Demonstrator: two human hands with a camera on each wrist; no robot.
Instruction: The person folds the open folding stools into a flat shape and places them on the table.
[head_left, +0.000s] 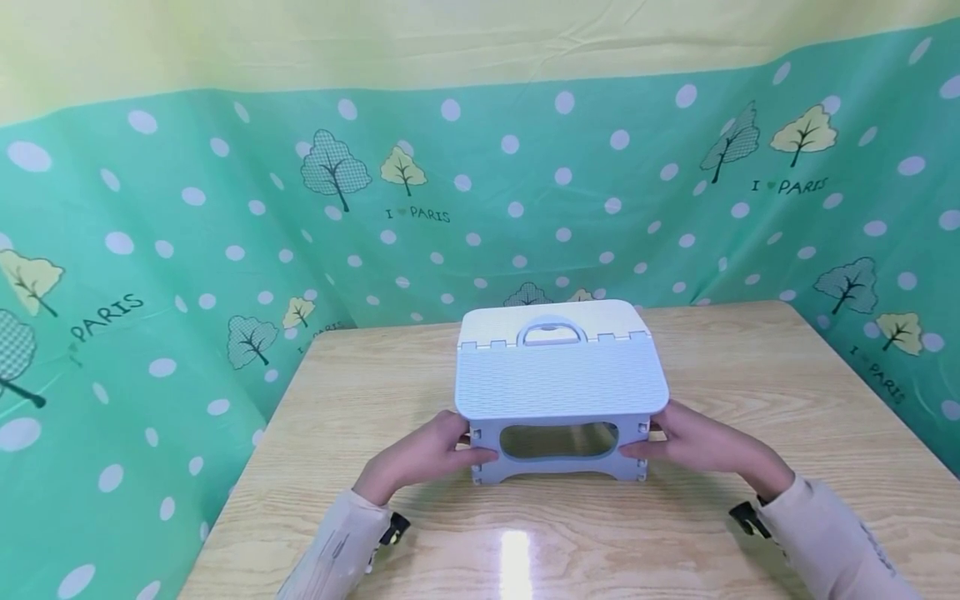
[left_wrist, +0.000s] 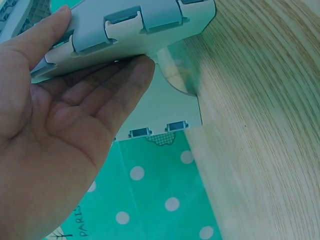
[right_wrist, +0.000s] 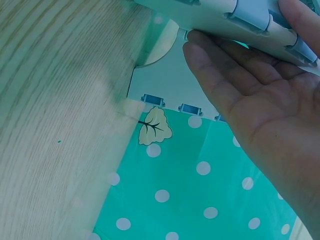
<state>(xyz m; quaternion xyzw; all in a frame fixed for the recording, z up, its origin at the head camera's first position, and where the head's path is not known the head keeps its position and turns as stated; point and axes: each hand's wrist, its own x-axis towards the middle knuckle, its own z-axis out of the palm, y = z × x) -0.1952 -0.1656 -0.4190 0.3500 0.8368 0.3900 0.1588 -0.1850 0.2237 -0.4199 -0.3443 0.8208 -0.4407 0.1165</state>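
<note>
While gripping near leg panel (head_left: 555, 467) of pale-blue stool (head_left: 558, 379) with left hand (head_left: 427, 452) and right hand (head_left: 697, 440), match pressure, avoiding hinges (head_left: 642, 427).

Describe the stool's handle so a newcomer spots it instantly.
On the wood-grain table, find the pale blue-and-white stool standing before the green dotted curtain. Atop it, look where the white far section meets the blue near section. The handle is the small arched loop there, unlike the wider opening in the front panel below.
</note>
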